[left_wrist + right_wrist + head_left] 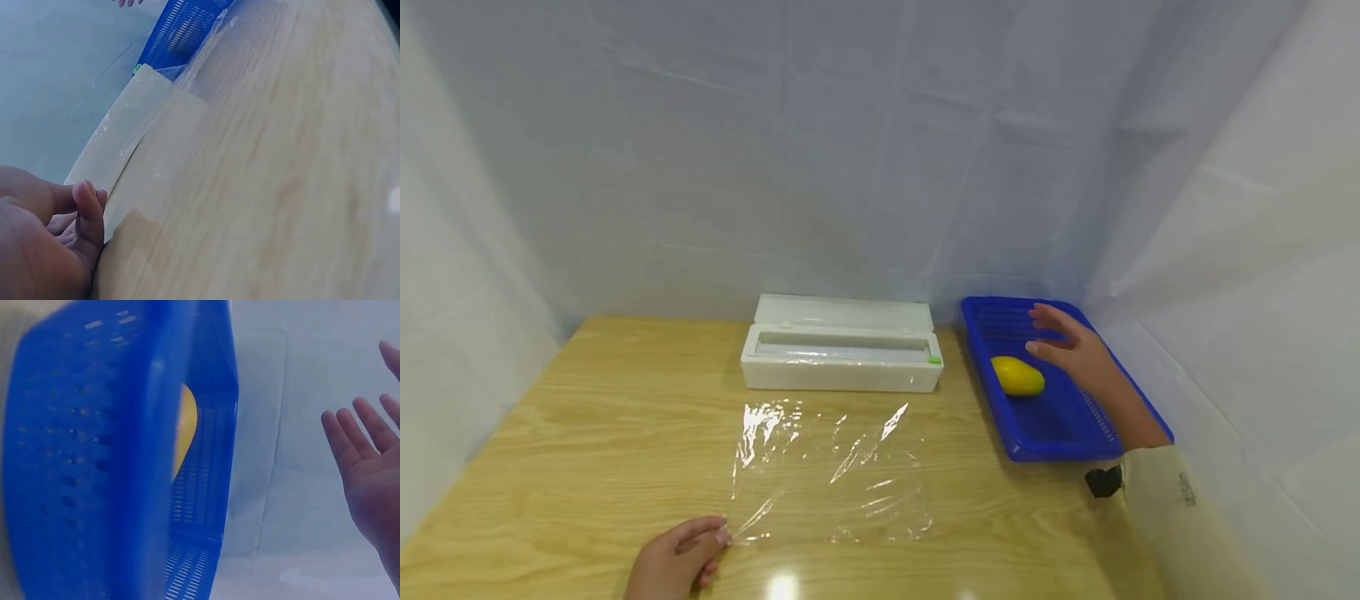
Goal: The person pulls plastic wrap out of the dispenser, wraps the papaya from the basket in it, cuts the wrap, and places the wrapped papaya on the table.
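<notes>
A sheet of clear plastic wrap (842, 475) lies spread on the wooden table. At its near left corner my left hand (677, 557) pinches the film between thumb and fingers; the left wrist view shows the same hand (59, 231) low at the left. My right hand (1078, 354) hovers over the blue basket (1011, 442), its fingers apart and holding nothing. Inside the basket, a little left of and below that hand, rests a yellow mango (1018, 377). In the right wrist view the basket's wall partly hides the mango (186, 428), and the spread hand (375, 475) is off to the right.
Behind the film stands a white plastic wrap dispenser box (842, 374), its lid (842, 314) raised and a roll inside. A small green piece (934, 360) sits at its right end. White sheeting (850, 150) hangs behind the table and along both sides.
</notes>
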{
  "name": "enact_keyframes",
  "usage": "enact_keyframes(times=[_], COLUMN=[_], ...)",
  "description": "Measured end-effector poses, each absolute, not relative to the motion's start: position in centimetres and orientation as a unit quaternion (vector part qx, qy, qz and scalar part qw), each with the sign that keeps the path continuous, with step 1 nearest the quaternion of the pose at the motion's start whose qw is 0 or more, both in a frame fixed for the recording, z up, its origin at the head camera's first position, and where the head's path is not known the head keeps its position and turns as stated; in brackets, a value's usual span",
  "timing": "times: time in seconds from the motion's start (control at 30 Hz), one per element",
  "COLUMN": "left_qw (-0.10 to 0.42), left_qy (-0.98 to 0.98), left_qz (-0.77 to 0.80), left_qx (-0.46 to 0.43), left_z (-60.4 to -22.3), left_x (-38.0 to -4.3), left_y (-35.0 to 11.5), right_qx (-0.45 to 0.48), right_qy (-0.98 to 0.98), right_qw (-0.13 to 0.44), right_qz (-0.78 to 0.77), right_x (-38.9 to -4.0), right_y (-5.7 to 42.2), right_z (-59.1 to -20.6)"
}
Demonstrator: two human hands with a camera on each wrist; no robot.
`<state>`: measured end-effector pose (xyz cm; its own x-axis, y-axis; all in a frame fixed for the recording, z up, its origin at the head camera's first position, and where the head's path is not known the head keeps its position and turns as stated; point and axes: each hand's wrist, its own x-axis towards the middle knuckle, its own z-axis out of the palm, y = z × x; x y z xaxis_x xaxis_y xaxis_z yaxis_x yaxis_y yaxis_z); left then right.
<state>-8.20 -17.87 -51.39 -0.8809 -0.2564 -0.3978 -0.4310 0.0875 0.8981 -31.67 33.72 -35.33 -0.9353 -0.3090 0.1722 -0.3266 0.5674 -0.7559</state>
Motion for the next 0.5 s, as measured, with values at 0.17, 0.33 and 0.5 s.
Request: enact_keyframes(times=[0.17, 0.33, 0.5], left_qw=[0.070, 0.067, 0.059], left_qy=[0.733, 0.733, 0.733], left_qz=[0.633, 0.633, 0.635], left_qx=[-0.238, -0.239, -0.237], left_z=[-51.5, -51.6, -51.9], left_x=[-8.2, -8.2, -8.2], left_y=[-17.9, -17.8, -17.8], right_qx=[0.173, 0.154, 0.148], right_qy=[-0.883, -0.891, -0.905], right_qw=[0.006, -0.012, -0.021], right_qz=[0.437, 0.428, 0.398], right_x=[-34.2, -35.3, -37.4], right_y=[33.9, 33.5, 34.5], right_z=[-35.1, -34.5, -35.6])
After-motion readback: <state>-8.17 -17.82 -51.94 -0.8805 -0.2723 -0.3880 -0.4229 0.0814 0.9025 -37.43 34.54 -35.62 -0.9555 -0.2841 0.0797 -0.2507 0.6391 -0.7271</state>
